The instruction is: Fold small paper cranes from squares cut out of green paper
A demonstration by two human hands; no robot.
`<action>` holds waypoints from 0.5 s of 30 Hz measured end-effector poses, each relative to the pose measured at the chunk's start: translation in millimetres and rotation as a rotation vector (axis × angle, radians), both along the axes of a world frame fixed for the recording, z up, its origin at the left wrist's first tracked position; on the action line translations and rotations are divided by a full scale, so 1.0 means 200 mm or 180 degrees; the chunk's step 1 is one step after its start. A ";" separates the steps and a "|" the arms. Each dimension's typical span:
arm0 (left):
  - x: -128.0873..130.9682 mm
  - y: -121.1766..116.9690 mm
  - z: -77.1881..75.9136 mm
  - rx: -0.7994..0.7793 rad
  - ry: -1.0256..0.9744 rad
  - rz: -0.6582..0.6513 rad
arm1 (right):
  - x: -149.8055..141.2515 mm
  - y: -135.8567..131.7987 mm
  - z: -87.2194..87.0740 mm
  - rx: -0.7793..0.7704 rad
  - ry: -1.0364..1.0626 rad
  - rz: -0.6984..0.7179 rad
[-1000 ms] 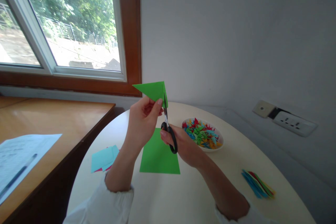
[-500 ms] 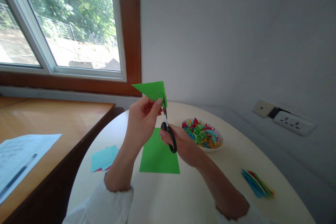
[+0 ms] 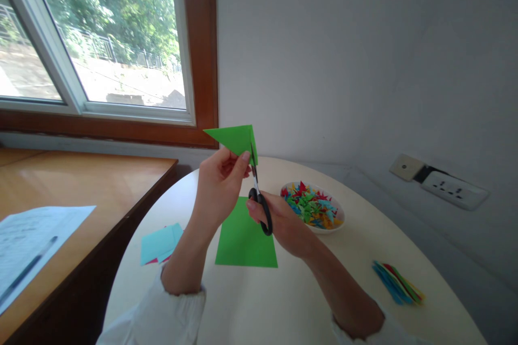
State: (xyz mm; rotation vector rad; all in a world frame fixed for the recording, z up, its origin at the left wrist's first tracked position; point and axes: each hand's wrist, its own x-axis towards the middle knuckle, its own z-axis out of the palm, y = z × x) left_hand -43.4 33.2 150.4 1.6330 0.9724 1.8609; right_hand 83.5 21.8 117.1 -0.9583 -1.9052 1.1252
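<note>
Indoor room corner, home or small office (can't tell which). Window (image 3: 109, 38) far left, trees and fence outside; plain pale wall (image 3: 307, 54); power socket (image 3: 453, 188) at right; wooden desk (image 3: 121, 183) with written sheet (image 3: 60, 221) at left; round white table (image 3: 299, 302) near.

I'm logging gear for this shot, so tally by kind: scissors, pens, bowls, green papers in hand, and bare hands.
Scissors: 1
Pen: 1
Bowl: 1
Held green paper: 1
Hands, left and right: 2
Total: 6
</note>
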 end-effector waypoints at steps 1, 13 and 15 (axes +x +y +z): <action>0.00 0.00 0.00 0.0003 0.0008 0.0002 | 0.00 0.00 0.00 0.0013 -0.0009 -0.0002; 0.00 0.00 0.00 0.0015 0.0010 0.0010 | 0.00 0.00 -0.01 -0.0002 0.0062 -0.0013; 0.00 0.00 0.00 0.0024 0.0011 0.0011 | 0.00 0.00 -0.01 -0.0010 0.0071 -0.0005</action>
